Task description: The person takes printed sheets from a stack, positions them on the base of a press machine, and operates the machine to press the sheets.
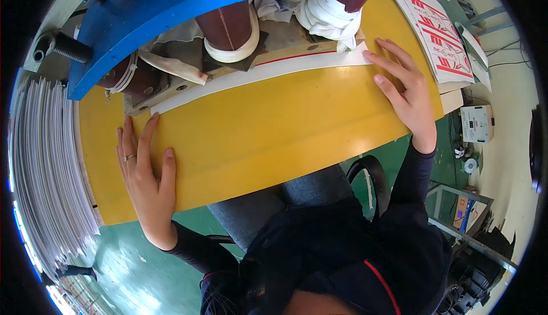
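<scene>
A white paper strip (268,69) lies along the base of a machine, its far edge marked with a red line and tucked against the base. My left hand (145,175) rests on the yellow tabletop (251,126), fingers spread, the index fingertip at the strip's left end. A ring is on one finger. At the strip's right end my right hand (404,86) lies with fingers apart, a fingertip touching the paper's edge. Behind the strip stand brown cylinders (228,29), one with a white ring round its foot, another wrapped in white cloth (328,21).
A blue machine beam (240,1) spans above the strip, with a large bolt (71,47) at left. A tall stack of paper sheets (51,161) stands on the left. Red-printed white sheets (436,41) lie at the right. A chair armrest (377,178) shows beside my legs.
</scene>
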The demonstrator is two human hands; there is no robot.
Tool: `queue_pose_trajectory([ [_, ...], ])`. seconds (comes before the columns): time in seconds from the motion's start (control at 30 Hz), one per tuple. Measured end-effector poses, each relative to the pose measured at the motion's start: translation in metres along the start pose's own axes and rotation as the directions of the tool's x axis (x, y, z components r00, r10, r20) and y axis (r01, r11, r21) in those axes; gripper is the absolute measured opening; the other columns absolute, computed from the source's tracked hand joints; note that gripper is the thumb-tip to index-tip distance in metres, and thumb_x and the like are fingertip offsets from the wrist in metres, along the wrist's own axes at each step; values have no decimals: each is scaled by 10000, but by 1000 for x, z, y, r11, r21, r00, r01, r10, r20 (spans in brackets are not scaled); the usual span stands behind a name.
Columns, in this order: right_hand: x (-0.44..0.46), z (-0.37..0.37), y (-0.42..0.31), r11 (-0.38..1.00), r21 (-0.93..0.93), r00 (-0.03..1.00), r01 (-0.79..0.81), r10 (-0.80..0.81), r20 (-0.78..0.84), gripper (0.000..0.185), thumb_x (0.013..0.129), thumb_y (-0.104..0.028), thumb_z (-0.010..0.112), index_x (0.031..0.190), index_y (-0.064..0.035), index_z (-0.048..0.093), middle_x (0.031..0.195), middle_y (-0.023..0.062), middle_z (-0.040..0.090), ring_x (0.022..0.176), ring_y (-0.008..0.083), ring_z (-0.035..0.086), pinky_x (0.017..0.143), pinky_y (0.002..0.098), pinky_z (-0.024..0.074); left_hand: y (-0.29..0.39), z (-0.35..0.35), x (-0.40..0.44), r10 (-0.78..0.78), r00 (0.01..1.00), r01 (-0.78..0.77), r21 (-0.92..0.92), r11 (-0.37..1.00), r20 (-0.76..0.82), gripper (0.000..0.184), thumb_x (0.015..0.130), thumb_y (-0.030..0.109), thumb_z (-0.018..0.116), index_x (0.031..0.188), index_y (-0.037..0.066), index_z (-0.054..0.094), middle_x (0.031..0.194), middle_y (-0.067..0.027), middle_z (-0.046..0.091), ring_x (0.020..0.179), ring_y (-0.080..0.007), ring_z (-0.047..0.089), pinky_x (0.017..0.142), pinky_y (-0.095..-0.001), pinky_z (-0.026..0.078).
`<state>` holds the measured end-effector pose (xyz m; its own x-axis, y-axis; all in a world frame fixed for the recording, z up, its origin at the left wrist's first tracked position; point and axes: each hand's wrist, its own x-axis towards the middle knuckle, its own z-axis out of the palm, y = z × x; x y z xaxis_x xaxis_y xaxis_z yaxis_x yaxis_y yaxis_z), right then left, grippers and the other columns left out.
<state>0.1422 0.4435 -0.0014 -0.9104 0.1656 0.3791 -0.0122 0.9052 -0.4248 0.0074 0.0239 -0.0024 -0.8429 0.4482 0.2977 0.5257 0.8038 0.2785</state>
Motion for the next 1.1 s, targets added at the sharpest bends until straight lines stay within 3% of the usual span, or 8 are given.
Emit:
queue_pose_trajectory([
  [0.13, 0, 0, 0, 1000, 10, 1000, -9, 9, 1, 329, 918, -191, 677, 1237, -146, 746, 1387, 191, 605, 1314, 390, 543, 1090, 449, 437, -1, 1, 0, 8, 1000, -8, 11, 1000, -3, 494, 916, 198, 595, 1409, 185, 606, 1580, -207, 417, 1469, -448, 354, 1197, -535, 274],
  [0.23, -2, -2, 0, 999, -3, 997, -33, 33, 66, 410, 950, -255, 646, 1347, -154, 670, 1469, 203, 535, 1388, 411, 468, 1148, 462, 376, 1, 1, -1, -5, 1000, 5, 13, 1000, -5, 495, 917, 195, 593, 1411, 184, 605, 1580, -207, 417, 1469, -448, 353, 1199, -532, 272],
  [0.33, -5, 3, -2, 973, -223, 998, -57, 65, 28, 526, 986, -350, 593, 1476, -168, 538, 1558, 213, 433, 1466, 414, 363, 1210, 479, 276, 2, 0, -1, 0, 1000, 0, 10, 1000, 2, 497, 916, 194, 592, 1413, 183, 604, 1582, -207, 414, 1470, -449, 351, 1198, -531, 274],
  [0.43, -7, 3, -1, 950, -307, 990, -54, 91, 107, 614, 1001, -416, 551, 1542, -151, 433, 1606, 220, 360, 1506, 398, 297, 1237, 490, 204, 3, -1, -2, 19, 1000, -19, 24, 1000, 2, 497, 916, 189, 592, 1413, 185, 604, 1585, -210, 409, 1470, -454, 348, 1197, -531, 275],
  [0.87, -11, 1, 5, 982, -169, 992, -79, 95, 87, 595, 1024, -363, 527, 1540, -86, 422, 1611, 178, 376, 1522, 359, 286, 1244, 494, 178, 1, -1, -9, -5, 993, -4, -67, 998, -121, 478, 886, 197, 644, 1363, 179, 622, 1500, -296, 457, 1400, -522, 391, 1180, -553, 306],
  [1.1, -10, 0, 4, 983, -154, 986, -102, 121, 119, 581, 1040, -339, 482, 1556, -87, 394, 1629, 169, 348, 1538, 351, 247, 1253, 493, 138, 3, -1, -10, -24, 989, 10, -98, 995, -148, 451, 890, 189, 581, 1337, 157, 630, 1507, -296, 451, 1404, -518, 387, 1193, -547, 292],
])
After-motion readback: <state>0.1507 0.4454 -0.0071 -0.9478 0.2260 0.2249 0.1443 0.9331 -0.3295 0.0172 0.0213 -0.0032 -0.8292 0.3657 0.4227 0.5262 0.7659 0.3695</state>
